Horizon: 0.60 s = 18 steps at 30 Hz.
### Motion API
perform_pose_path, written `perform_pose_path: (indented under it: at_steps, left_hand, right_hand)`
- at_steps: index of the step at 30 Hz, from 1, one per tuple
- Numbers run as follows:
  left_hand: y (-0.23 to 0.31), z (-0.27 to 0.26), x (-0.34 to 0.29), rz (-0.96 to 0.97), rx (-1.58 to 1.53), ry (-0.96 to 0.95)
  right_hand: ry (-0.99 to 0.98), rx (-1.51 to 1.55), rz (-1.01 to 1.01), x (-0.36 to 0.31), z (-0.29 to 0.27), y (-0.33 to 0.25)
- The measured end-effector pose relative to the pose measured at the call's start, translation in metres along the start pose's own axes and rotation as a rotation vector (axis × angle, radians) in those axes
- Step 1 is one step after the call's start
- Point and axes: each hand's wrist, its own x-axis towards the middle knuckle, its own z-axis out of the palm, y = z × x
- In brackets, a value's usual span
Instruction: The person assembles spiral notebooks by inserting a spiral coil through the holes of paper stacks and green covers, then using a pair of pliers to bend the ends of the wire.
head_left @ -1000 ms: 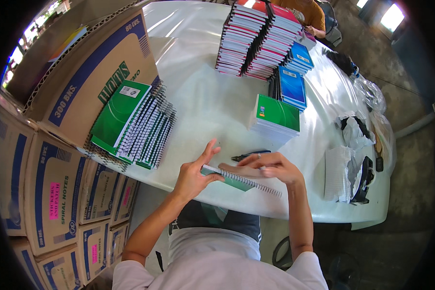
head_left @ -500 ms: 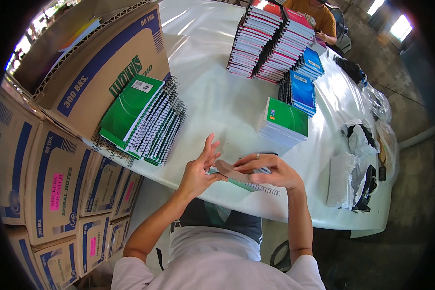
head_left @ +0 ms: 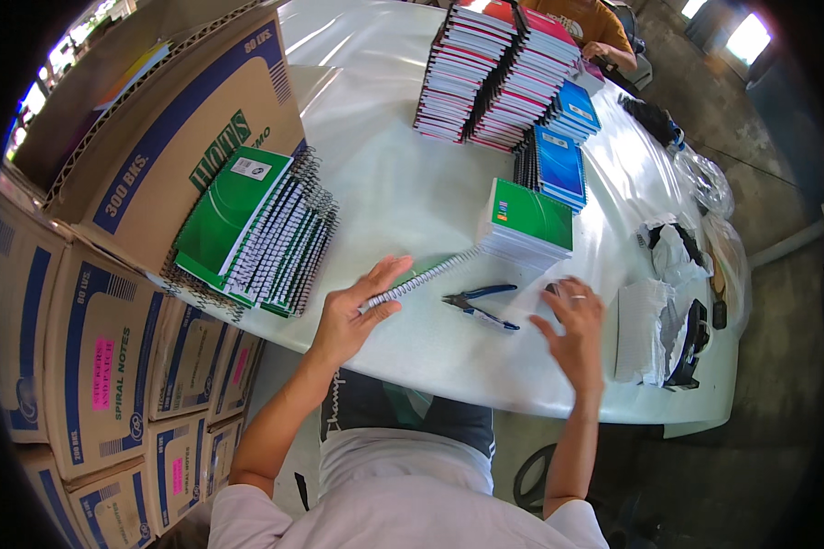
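Observation:
My left hand [head_left: 352, 311] is closed around one end of a spiral notebook, seen nearly edge-on. Its wire coil [head_left: 421, 279] slants up to the right, over the table. Fingers spread and slightly blurred, my right hand [head_left: 572, 325] hovers at the right with nothing visible in its grasp. A small dark object [head_left: 551, 288] shows beside its fingertips; its kind is unclear. Between the hands, dark blue-handled pliers [head_left: 482, 306] lie on the white table. Beyond them stands a stack of green-covered notebooks [head_left: 529, 215], with blue notebooks [head_left: 558, 165] behind.
Coil-bound green notebooks [head_left: 247, 229] lean in a pile by a big open carton [head_left: 192, 137] at left. More cartons [head_left: 110, 339] are stacked below. Tall piles of red notebooks [head_left: 490, 73] stand far off, near another person [head_left: 595, 32]. White packaging [head_left: 645, 325] lies at right.
The notebook's coil has swung from pointing down-right to pointing up-right. My right hand has let go of the notebook and moved right, leaving the pliers in plain view.

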Motion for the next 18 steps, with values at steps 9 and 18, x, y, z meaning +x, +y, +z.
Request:
perform_pose_path:
  at_steps: [9, 18]
  left_hand:
    - [-0.003, 0.032, -0.020, 0.146, 0.850, 0.064]
    - [0.007, 0.043, -0.014, 0.153, 0.910, 0.138]
  right_hand:
    - [0.103, 0.349, -0.202, -0.004, 0.047, -0.067]
    - [0.161, 0.377, -0.267, -0.015, 0.025, -0.102]
